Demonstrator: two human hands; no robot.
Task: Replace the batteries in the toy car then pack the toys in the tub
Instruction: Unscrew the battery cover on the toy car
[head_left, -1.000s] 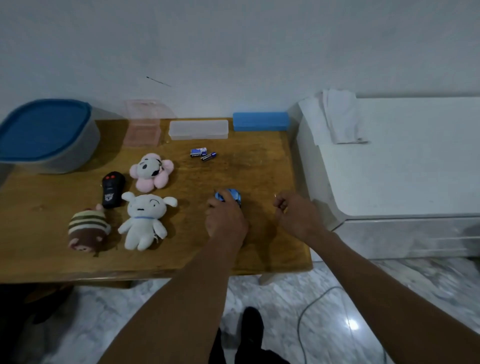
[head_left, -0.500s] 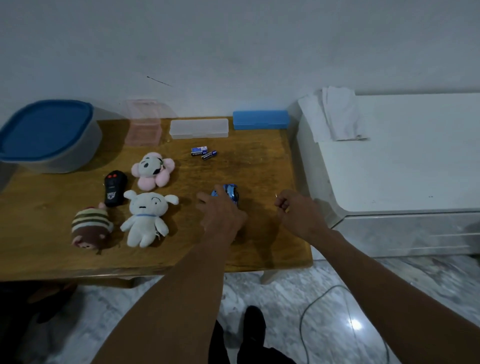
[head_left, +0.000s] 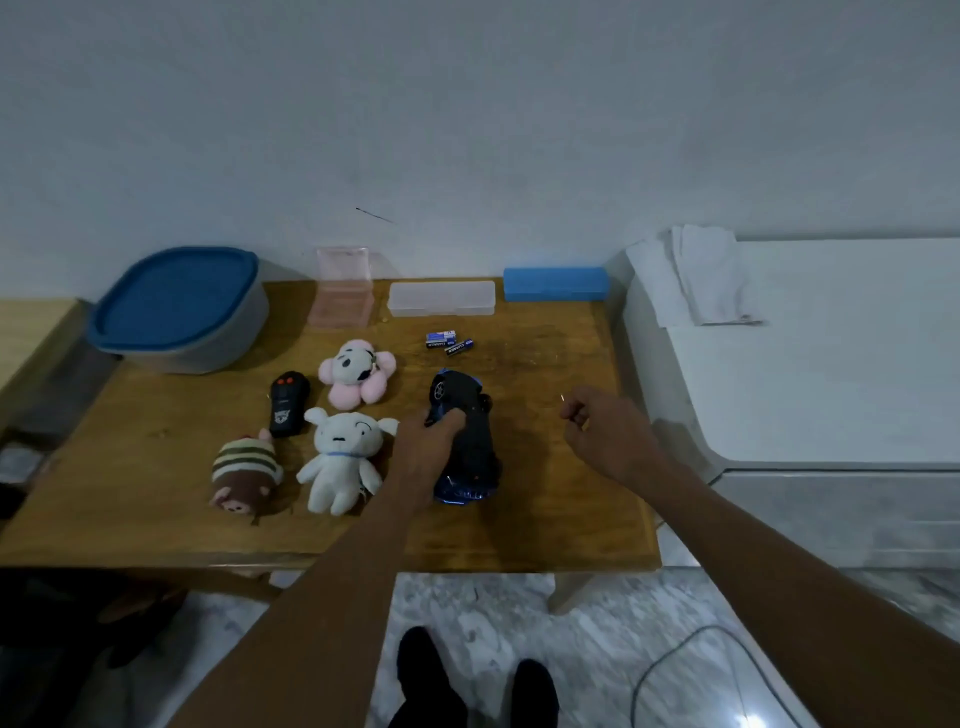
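My left hand (head_left: 428, 447) grips the blue toy car (head_left: 466, 441), which is turned over so its dark underside and wheels face up above the wooden table (head_left: 545, 509). My right hand (head_left: 605, 431) hovers to the car's right, fingers pinched on a thin small tool whose tip (head_left: 563, 398) sticks out. Spare batteries (head_left: 448, 343) lie behind the car. The grey tub with a blue lid (head_left: 176, 306) stands at the back left. A pink flower plush (head_left: 357, 371), a white plush (head_left: 343, 457), a striped brown plush (head_left: 247, 475) and a black remote (head_left: 287, 402) lie left of the car.
Along the wall stand a pink clear box (head_left: 343, 288), a clear flat case (head_left: 441, 299) and a blue case (head_left: 555, 284). A white cabinet (head_left: 805, 364) with folded cloth (head_left: 701, 275) abuts the table's right edge. A cable (head_left: 675, 660) lies on the marble floor by my feet.
My left hand has lifted the car and flipped it underside up. The right hand stayed in place, still pinched. The head camera shifted so the table sits further right.
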